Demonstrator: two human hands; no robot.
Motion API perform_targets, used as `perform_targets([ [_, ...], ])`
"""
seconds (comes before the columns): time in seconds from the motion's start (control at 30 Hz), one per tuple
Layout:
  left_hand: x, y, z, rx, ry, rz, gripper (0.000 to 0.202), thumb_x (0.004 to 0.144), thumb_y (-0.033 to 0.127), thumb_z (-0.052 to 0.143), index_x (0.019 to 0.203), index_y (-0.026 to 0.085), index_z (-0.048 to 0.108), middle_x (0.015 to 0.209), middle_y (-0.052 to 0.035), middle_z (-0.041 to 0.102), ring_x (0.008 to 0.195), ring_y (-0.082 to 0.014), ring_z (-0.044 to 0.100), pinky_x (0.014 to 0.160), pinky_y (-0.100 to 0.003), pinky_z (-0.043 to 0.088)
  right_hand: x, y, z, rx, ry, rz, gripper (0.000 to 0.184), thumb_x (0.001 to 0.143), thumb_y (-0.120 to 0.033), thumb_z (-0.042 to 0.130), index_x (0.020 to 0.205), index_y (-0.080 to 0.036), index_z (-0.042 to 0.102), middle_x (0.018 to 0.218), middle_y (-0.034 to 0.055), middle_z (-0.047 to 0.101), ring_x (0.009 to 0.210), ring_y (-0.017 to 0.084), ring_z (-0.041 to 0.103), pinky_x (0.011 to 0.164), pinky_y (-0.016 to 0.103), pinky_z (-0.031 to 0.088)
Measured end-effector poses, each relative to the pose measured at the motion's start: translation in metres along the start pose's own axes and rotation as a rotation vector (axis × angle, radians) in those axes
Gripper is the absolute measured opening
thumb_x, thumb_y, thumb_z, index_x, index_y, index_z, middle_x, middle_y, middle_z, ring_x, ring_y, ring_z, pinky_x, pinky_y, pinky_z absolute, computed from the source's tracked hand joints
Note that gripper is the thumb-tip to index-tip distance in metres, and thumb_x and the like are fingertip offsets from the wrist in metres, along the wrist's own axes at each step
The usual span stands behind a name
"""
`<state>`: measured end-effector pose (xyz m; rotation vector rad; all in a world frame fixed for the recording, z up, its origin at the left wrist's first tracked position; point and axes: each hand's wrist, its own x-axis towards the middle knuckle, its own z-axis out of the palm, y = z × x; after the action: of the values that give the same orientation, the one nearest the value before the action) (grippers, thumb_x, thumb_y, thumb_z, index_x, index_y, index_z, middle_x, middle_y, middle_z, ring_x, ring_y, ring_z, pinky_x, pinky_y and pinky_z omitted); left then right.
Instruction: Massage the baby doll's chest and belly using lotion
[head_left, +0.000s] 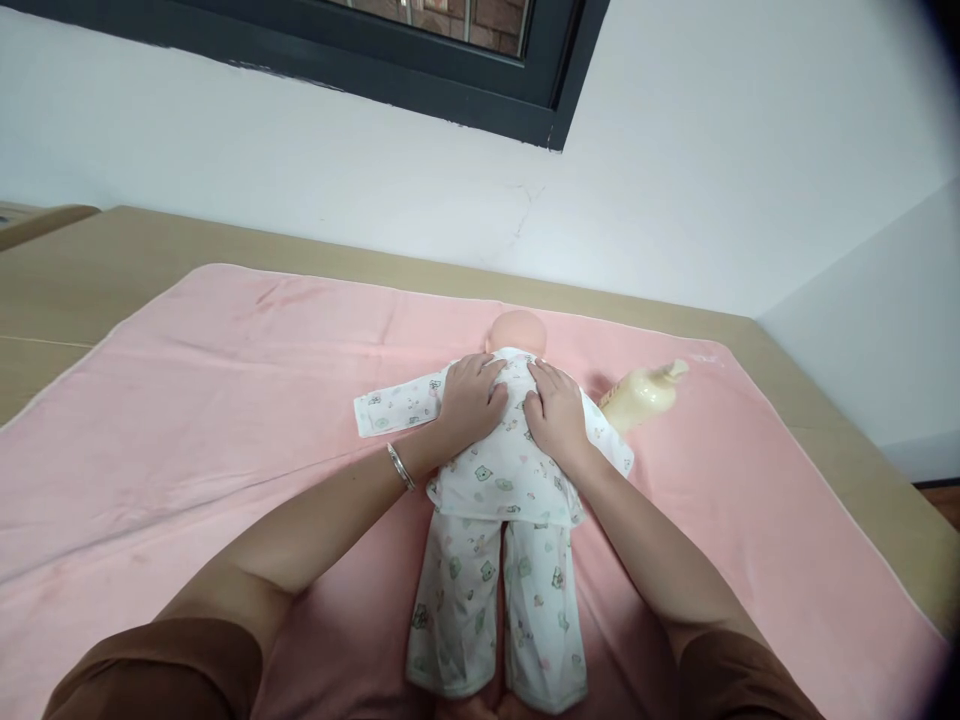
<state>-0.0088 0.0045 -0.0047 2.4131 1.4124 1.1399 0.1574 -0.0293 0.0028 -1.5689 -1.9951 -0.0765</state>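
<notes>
A baby doll lies on a pink blanket, dressed in a white printed shirt and matching trousers. My left hand rests flat on the left side of the doll's chest, fingers stretched out, a silver bangle on its wrist. My right hand lies flat on the right side of the chest, fingers together and extended. One empty sleeve spreads out to the left. Neither hand grips anything.
A cream-coloured bottle lies on the blanket just right of the doll. The blanket covers a tan bed surface that runs up to a white wall. A dark window frame sits above.
</notes>
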Motion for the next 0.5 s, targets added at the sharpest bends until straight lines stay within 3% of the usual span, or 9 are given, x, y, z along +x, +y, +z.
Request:
perform_targets([
  [0.13,-0.001,-0.001,0.001,-0.02,0.058,0.048,0.033,0.087,0.021,0.044,0.115,0.018,0.061,0.12,-0.0098,0.063,0.116,-0.0248,0.054,0.103,-0.043,0.04,-0.001,0.002,0.001,0.044,0.058,-0.02,0.043,0.087,-0.021,0.043,0.126,-0.014,0.06,0.134,0.0136,0.06,0.126,0.028,0.053,0.109,0.05,0.039],
  [0.33,-0.004,0.001,-0.003,0.009,0.08,0.106,0.017,0.087,0.021,0.045,0.086,0.02,0.063,0.091,-0.008,0.068,0.096,-0.0249,0.06,0.089,-0.041,0.046,-0.008,-0.001,0.003,0.128,0.242,-0.031,0.024,0.088,-0.024,0.046,0.098,-0.019,0.067,0.118,0.0111,0.069,0.113,0.025,0.062,0.102,0.046,0.047],
  [0.5,-0.003,0.007,-0.007,0.027,0.073,0.043,0.018,0.086,0.02,0.046,0.092,0.02,0.063,0.096,-0.0083,0.069,0.098,-0.025,0.06,0.09,-0.041,0.047,-0.009,-0.004,0.003,0.076,0.221,0.036,0.027,0.087,-0.024,0.047,0.105,-0.019,0.066,0.123,0.0112,0.067,0.118,0.027,0.06,0.104,0.048,0.046],
])
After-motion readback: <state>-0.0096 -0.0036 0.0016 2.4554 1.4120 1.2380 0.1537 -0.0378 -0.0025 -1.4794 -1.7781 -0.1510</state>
